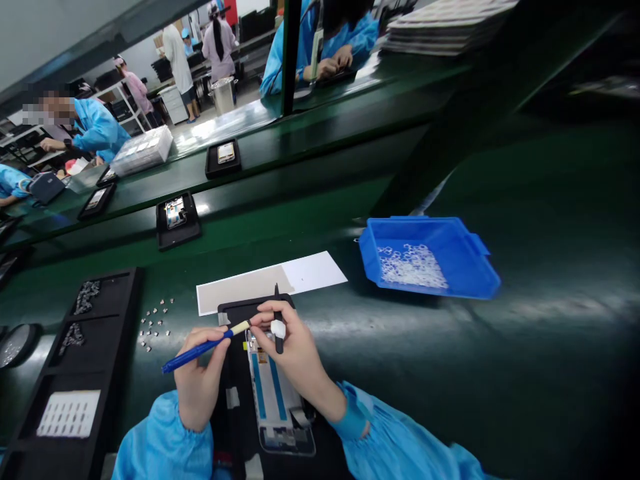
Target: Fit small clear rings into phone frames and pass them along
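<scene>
My left hand (pixel 197 380) is closed round a blue pen-like tool (pixel 200 349) whose pale tip points right. My right hand (pixel 293 347) is closed on black tweezers (pixel 277 320) held upright, with a small white piece (pixel 278 329) at the fingers. Both hands hover over a phone frame (pixel 277 400) lying in a black holder (pixel 235 400) in front of me. The pale tip nearly meets my right fingers.
A blue bin (pixel 465 267) of small clear parts sits to the right. A black compartment tray (pixel 107 347) stands at the left, several tiny loose parts (pixel 155 323) beside it. A white sheet (pixel 310 273) lies behind the holder. Phones in black holders (pixel 177 233) ride the belt. Other workers sit beyond.
</scene>
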### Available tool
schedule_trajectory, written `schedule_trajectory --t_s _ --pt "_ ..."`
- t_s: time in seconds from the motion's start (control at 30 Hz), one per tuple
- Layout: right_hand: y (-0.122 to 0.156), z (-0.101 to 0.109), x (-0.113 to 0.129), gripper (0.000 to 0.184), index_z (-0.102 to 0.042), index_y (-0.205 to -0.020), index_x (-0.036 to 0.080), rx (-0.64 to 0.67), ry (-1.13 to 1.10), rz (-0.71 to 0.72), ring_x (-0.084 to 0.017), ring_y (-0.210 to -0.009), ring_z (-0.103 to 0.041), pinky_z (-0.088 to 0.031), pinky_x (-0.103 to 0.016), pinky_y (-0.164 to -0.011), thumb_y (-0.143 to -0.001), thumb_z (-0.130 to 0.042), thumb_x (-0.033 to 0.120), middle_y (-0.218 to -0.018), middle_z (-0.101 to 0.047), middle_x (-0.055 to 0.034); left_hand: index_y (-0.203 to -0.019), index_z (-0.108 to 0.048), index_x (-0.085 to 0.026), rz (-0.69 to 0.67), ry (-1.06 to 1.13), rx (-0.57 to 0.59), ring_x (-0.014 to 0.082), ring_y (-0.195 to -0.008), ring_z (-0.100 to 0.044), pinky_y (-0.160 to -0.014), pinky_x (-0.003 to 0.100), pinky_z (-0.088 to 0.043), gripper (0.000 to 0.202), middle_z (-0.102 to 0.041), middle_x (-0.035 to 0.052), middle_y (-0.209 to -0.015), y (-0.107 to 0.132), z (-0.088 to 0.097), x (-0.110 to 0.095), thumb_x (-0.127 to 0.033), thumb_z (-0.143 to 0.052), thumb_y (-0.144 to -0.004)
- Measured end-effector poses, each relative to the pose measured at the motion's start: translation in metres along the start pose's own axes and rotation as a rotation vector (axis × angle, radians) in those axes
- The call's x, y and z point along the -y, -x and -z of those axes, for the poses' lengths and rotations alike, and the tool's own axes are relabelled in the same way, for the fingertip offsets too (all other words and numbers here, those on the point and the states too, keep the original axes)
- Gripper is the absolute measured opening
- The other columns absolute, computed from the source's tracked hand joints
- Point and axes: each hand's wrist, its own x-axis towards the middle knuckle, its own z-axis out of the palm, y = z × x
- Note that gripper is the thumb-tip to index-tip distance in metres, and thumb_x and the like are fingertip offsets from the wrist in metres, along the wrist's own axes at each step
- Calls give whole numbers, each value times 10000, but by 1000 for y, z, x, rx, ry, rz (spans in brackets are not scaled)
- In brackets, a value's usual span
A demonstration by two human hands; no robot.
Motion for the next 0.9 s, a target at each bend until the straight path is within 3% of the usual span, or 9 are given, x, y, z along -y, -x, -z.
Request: schedule_trajectory --t_s 0.23,0.43,0.6,0.7,0.8,0.83,0.9 --pt "-1 2 7 172 -521 -996 229 -30 11 43 -173 -721 -655 -537 -300 -714 -833 -575 221 -787 -652 -6 -795 -643 -181 42 -7 -32 181 -764 -719 -715 287 -610 136 -713 37 -786 -3 -3 -7 -296 -704 -833" --pt "2 4 8 220 -488 -1022 236 -2 -53 90 -159 -729 -624 -515 -286 -707 -816 -530 171 -789 -594 9 -835 -618 -155 396 216 -1 178 -656 -722 -654 283 -626 302 -733 53 -800 -8 -3 -5 -413 -760 -769" --pt "0 17 15 244 -481 -1043 241 -19 -68 103 -145 -691 -606 -515 -276 -671 -815 -531 170 -789 -594 12 -839 -600 -150 555 417 9 138 -623 -708 -621 212 -608 411 -732 40 -792 -9 -8 -9 -466 -820 -694" --pt "-18 55 19 211 -488 -1009 242 -195 61 158 -171 -723 -623 -529 -314 -710 -811 -557 216 -810 -613 -9 -846 -599 -158 554 440 16 121 -638 -708 -647 188 -606 399 -735 28 -808 -8 -10 -9 -444 -831 -691" --pt "-47 117 23 225 -508 -1007 228 -546 410 232 -219 -799 -633 -511 -369 -787 -791 -571 236 -867 -627 -50 -859 -600 -166 500 400 29 123 -660 -715 -667 184 -610 364 -737 21 -800 -8 -10 -6 -420 -818 -717" --pt "-56 139 23 232 -522 -1015 223 -612 554 204 -233 -829 -636 -499 -381 -809 -788 -569 219 -895 -640 -62 -860 -599 -167 475 378 38 126 -663 -718 -667 185 -611 352 -738 21 -798 -8 -10 -6 -414 -811 -726" --pt "-71 175 23 217 -550 -977 218 -625 834 96 -266 -824 -635 -484 -397 -787 -768 -603 197 -841 -647 -57 -853 -595 -168 426 324 54 136 -669 -723 -664 189 -613 329 -738 27 -801 -9 -10 -6 -407 -793 -743"
